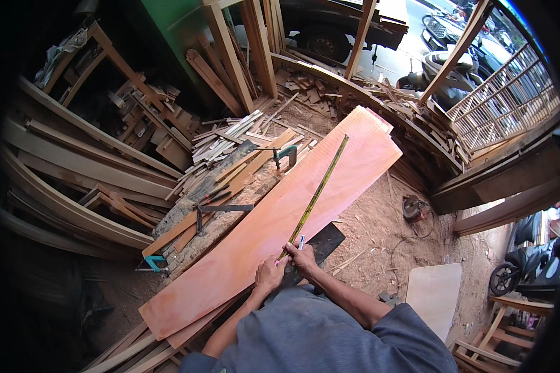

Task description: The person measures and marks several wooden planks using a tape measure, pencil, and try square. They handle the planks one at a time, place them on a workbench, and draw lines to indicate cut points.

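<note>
A long reddish wooden board (pixel 218 280) lies diagonally across a rough workbench (pixel 190 264) in front of me. A yellow tape measure (pixel 320 189) stretches along the board toward its far end. My left hand (pixel 270 271) is closed on the near end of the tape, its case mostly hidden by my fingers. Beside it and a little to the right, my right hand (pixel 302 260) grips a slim white-and-blue marker (pixel 302 241) upright, close against the tape. On the bench left of the board are a metal square (pixel 224 208), a green clamp (pixel 286 155) and narrow strips of wood (pixel 258 161).
Curved timbers (pixel 74 168) and stacked offcuts line the left. Upright posts (pixel 264 50) and more scraps stand behind. On the sawdust floor at right are a power tool (pixel 415 210) with a cord and a pale panel (pixel 429 301). Parked motorbikes (pixel 519 267) show at the right edge.
</note>
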Demonstrator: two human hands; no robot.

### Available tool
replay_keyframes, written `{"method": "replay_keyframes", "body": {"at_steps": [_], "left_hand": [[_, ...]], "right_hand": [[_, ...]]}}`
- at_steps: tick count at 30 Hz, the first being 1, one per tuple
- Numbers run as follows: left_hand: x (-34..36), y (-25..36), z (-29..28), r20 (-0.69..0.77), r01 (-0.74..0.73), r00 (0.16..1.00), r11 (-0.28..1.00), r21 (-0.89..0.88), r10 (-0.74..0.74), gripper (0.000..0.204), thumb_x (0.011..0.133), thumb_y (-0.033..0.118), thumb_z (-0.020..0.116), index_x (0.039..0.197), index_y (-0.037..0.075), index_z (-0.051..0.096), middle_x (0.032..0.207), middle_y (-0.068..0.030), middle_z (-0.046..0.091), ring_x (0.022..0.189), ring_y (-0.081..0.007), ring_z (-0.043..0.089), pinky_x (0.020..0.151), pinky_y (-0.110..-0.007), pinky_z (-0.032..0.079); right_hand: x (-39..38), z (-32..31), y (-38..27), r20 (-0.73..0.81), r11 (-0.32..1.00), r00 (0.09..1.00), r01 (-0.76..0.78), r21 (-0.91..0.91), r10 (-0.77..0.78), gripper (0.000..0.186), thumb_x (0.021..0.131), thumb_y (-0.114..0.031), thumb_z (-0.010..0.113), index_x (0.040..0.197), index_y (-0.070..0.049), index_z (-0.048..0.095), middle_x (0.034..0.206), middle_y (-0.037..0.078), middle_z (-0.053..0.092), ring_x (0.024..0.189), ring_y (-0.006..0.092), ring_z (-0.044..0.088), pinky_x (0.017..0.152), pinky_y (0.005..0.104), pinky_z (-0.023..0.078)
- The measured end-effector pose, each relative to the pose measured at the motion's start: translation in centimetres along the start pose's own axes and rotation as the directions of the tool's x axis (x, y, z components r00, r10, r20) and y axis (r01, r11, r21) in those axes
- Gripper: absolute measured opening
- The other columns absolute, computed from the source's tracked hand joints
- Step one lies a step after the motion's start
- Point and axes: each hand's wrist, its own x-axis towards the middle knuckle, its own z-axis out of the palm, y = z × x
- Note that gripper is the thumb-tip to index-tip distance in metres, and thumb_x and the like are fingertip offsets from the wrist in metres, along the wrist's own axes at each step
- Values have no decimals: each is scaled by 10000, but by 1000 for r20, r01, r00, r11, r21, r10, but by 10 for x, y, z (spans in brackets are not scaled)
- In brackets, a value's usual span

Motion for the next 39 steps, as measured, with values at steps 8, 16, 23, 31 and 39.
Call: {"method": "replay_keyframes", "body": {"at_steps": [8, 16, 23, 31, 39], "left_hand": [[8, 10, -21, 96, 155, 980, 973, 173, -173, 486, 915, 407, 535, 1188, 52, 725, 1123, -306, 713, 1091, -485, 681, 975, -548, 523], [21, 46, -2, 124, 142, 977, 964, 226, -173, 488, 884, 375, 534, 1190, 53, 736, 1147, -288, 717, 1110, -472, 680, 988, -539, 523], [27, 47, 7, 112, 138, 979, 957, 256, -171, 482, 891, 390, 554, 1154, 32, 741, 1151, -287, 718, 1127, -468, 675, 990, -537, 523], [13, 40, 8, 41, 220, 971, 948, 229, -235, 548, 915, 550, 661, 1150, 65, 757, 1147, -240, 736, 1119, -419, 691, 984, -519, 534], [-54, -66, -33, -111, 336, 938, 939, 73, -327, 433, 916, 444, 695, 1083, 49, 756, 1051, -224, 752, 1063, -418, 708, 956, -531, 549]], "right_hand": [[40, -58, -48, -312, 980, 938, 184, 72, -153, 241, 1001, -211, 702, 817, -83, 614, 664, 5, 589, 467, 72, 493, 391, 235, 383], [78, -133, -93, -415, 954, 885, 279, 112, -211, 264, 980, -184, 717, 773, -90, 581, 616, 14, 548, 399, 89, 457, 342, 246, 344], [82, -144, -89, -408, 976, 902, 195, 98, -140, 266, 979, -195, 723, 787, -91, 571, 623, 29, 573, 401, 91, 461, 337, 255, 335], [79, -155, -82, -332, 991, 937, 128, 25, -112, 271, 992, -300, 724, 857, -99, 602, 671, 26, 614, 439, 72, 476, 370, 231, 350], [46, -188, -55, -259, 991, 958, 109, -76, -125, 446, 1001, -502, 677, 997, -57, 657, 701, -17, 558, 480, 32, 451, 387, 200, 316]]}}
